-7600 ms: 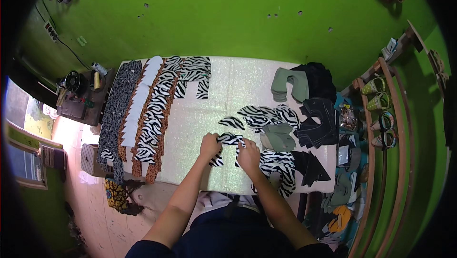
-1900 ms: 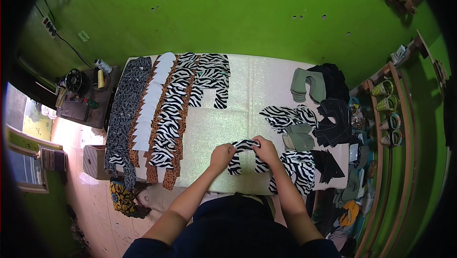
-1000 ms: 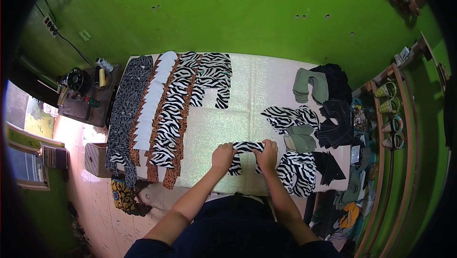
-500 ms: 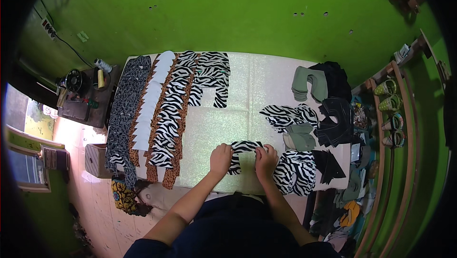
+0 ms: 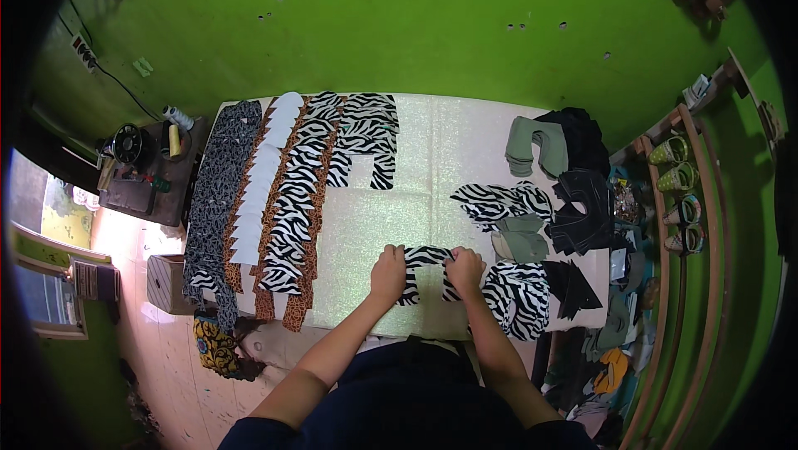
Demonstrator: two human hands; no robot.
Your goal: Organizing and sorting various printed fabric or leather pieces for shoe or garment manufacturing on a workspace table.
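Green walls surround a pale desk [image 5: 432, 151] that is covered with cut fabric pieces. At its near edge, both hands rest on a small zebra-print piece [image 5: 426, 257] which lies flat on the desk. The left hand [image 5: 387, 271] presses on its left end and the right hand [image 5: 465, 270] holds its right end, probably to keep it smooth and straight; I cannot tell if the fingers pinch it. Just to the right lies a heap of zebra-print pieces [image 5: 519, 296], close for easy reach. Farther right are black pieces [image 5: 582, 209] and olive-green pieces [image 5: 536, 144], seemingly sorted by colour. On the left, long zebra and leopard strips [image 5: 291, 201] lie side by side in rows. A sewing machine [image 5: 133, 147] stands beyond the desk's left end.
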